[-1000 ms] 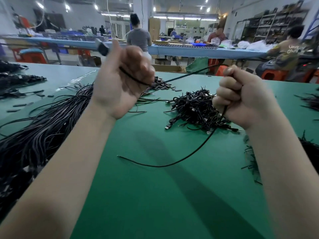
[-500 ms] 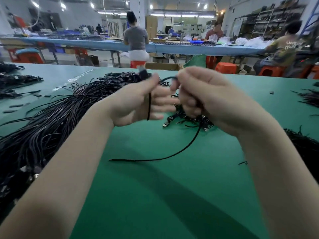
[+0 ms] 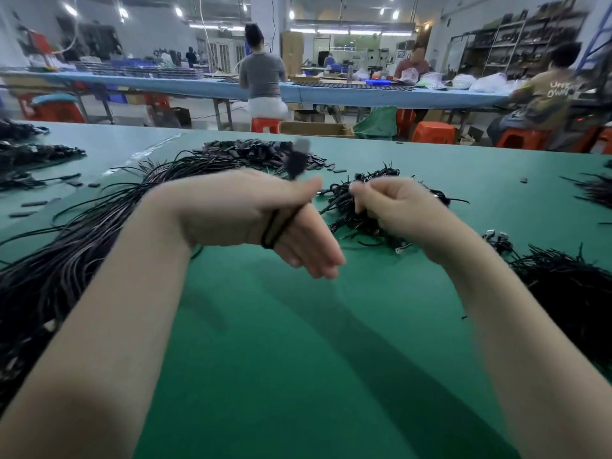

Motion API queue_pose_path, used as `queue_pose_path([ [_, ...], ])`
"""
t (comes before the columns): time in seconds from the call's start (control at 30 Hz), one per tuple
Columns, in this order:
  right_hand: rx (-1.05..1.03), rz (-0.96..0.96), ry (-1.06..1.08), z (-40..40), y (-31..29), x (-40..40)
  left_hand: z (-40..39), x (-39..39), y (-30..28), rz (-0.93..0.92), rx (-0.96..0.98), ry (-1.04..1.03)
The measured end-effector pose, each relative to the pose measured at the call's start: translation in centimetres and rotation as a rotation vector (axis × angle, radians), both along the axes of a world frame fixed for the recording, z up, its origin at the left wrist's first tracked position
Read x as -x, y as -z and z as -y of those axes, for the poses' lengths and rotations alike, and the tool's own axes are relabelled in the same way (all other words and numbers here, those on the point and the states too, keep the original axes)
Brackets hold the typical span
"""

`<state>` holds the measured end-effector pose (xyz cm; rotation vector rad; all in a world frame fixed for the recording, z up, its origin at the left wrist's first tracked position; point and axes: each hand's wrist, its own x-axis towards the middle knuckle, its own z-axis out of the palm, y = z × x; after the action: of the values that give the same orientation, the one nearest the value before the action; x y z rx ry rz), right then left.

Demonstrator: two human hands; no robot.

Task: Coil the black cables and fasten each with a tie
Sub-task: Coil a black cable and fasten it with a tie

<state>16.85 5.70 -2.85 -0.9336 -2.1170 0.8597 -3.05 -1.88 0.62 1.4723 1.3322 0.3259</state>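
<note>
1. Left hand (image 3: 251, 220): fingers straight, black cable (image 3: 276, 226) looped round them, plug end under the thumb.
2. Right hand (image 3: 394, 207): curled; contents not discernible.
3. Risk: loops sliding off the straight fingers, undoing the coil.

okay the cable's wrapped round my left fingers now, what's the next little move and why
Probably reach the right hand into the pile of ties beside it and pinch one out: the cable already loops round the left hand, and no tie is on it yet.
</note>
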Motion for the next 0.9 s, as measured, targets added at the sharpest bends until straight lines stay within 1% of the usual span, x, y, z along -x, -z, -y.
queue_pose_path([
  [0.03,-0.009,-0.077,0.007,0.3,-0.6,-0.1,0.2,-0.6,0.3,0.071,-0.077,0.014],
  [0.07,0.013,-0.155,-0.020,0.8,-1.2,0.0,0.1,-0.7,0.8,0.219,-0.124,-0.050],
  [0.1,0.065,-0.222,-0.087,1.4,-1.6,0.3,0.5,-1.3,0.8,0.357,-0.179,-0.170],
  [0.13,0.140,-0.272,-0.190,2.1,-1.8,0.7,0.4,-1.4,0.9,0.526,-0.242,-0.284],
  [0.17,0.225,-0.295,-0.310,2.7,-1.8,1.0,-0.1,-1.7,0.8,0.652,-0.313,-0.381],
  [0.2,0.308,-0.283,-0.425,3.1,-1.6,1.3,-0.6,-1.3,0.6,0.788,-0.370,-0.434],
  [0.23,0.380,-0.228,-0.519,3.3,-1.2,1.4,-0.5,-1.5,0.1,0.916,-0.410,-0.447],
  [0.3,0.470,-0.021,-0.628,3.2,0.0,1.5,-0.1,-0.8,-0.6,1.096,-0.450,-0.338],
  [0.33,0.489,0.090,-0.631,2.8,0.8,1.5,0.3,0.0,-0.8,1.135,-0.463,-0.247],
  [0.37,0.488,0.176,-0.586,2.3,1.6,1.5,0.9,0.4,-1.0,1.123,-0.477,-0.169],
  [0.4,0.470,0.222,-0.492,1.8,2.1,1.5,1.2,0.8,-1.1,1.093,-0.478,-0.107],
  [0.47,0.334,0.231,-0.219,0.7,2.5,1.2,1.8,1.2,-1.2,0.940,-0.467,-0.019],
  [0.5,0.218,0.218,-0.084,0.2,2.4,0.8,1.9,1.3,-1.1,0.807,-0.445,0.012],
  [0.57,0.004,0.126,0.124,-0.6,1.8,0.1,1.7,1.1,-0.4,0.421,-0.351,0.044],
  [0.6,-0.057,0.049,0.184,-0.7,1.3,-0.2,1.3,0.6,0.1,0.257,-0.288,0.038],
  [0.63,-0.085,-0.032,0.214,-0.6,0.6,-0.2,0.9,0.1,0.8,0.164,-0.234,0.005],
  [0.67,-0.088,-0.103,0.209,-0.1,0.0,0.0,0.4,-0.6,1.4,0.155,-0.204,-0.053],
  [0.7,-0.070,-0.163,0.166,0.5,-0.7,0.4,-0.1,-1.3,1.9,0.227,-0.199,-0.140],
  [0.77,-0.003,-0.253,0.009,2.2,-1.7,1.4,-0.8,-2.3,2.3,0.489,-0.234,-0.299],
  [0.83,0.057,-0.245,-0.144,3.7,-1.8,2.2,-1.3,-2.5,2.1,0.742,-0.310,-0.388],
  [0.9,0.123,-0.140,-0.264,4.5,-1.3,2.6,-1.3,-2.3,1.4,0.932,-0.381,-0.426],
])
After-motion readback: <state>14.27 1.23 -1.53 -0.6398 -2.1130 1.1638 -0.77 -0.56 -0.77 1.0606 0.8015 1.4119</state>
